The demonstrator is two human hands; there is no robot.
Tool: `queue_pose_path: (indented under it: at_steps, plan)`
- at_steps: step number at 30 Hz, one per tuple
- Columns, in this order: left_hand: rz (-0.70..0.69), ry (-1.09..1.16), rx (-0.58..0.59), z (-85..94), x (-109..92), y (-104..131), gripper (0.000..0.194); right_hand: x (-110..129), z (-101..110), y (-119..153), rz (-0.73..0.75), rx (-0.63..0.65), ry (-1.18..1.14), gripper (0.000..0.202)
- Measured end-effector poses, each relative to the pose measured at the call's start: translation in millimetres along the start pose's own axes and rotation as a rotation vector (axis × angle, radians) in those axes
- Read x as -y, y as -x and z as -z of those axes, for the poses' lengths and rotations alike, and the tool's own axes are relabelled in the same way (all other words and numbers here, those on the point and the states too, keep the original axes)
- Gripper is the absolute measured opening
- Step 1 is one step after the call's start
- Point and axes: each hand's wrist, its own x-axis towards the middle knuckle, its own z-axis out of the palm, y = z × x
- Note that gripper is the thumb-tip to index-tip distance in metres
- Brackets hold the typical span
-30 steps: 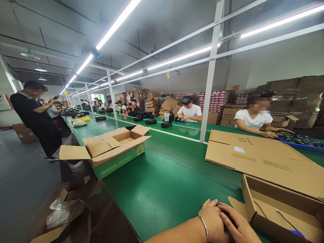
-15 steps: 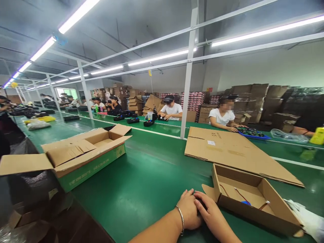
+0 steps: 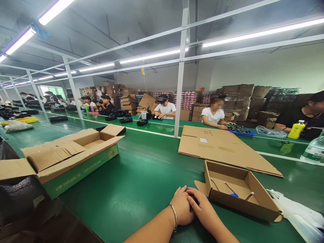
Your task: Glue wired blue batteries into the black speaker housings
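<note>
My left hand (image 3: pixel 181 207), with a silver bracelet (image 3: pixel 174 216) at its wrist, rests low over the green table (image 3: pixel 131 189). Against it lies my right hand (image 3: pixel 202 207), its fingertips touching the left hand's fingers. Both hands are closed together with fingers bent. A dark patch shows between them; whether it is a thing or only shadow I cannot make out. Just right of my hands stands an open shallow cardboard box (image 3: pixel 227 195), with thin wires with white connectors (image 3: pixel 230 189) and a small blue piece (image 3: pixel 234 195) inside.
A long open carton (image 3: pixel 83 172) with green sides stands left. Flattened cardboard (image 3: pixel 222 148) lies beyond the shallow box. A white plastic bag (image 3: pixel 298 212) and a large bottle (image 3: pixel 314 150) are at right. Co-workers sit across the table, one by a blue tray (image 3: pixel 243 132).
My view has turned slightly right, so the things appear shifted left and the large bottle and another person at right have come into view. My hands stay together in the same pose.
</note>
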Motion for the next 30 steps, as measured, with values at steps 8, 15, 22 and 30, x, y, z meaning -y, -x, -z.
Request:
queue_pose_path:
  at_steps: [8, 15, 22, 30]
  plan:
    - [-0.018, -0.003, 0.022, 4.6, -4.0, 0.2, 0.053, -3.0, -1.4, -0.2, -0.041, 0.027, 0.018, 0.044]
    - [-0.033, -0.019, 0.006, -0.2, -1.0, -0.3, 0.052, -2.6, -1.5, -0.5, -0.045, 0.04, 0.026, 0.046]
    - [-0.006, -0.016, 0.008, -0.6, 0.8, -1.5, 0.053, -0.6, 0.0, 0.9, -0.055, 0.047, 0.011, 0.046]
    - [-0.009, -0.007, 0.011, 0.1, 0.0, -1.3, 0.051, -1.3, -1.0, 0.2, -0.046, 0.048, 0.01, 0.045]
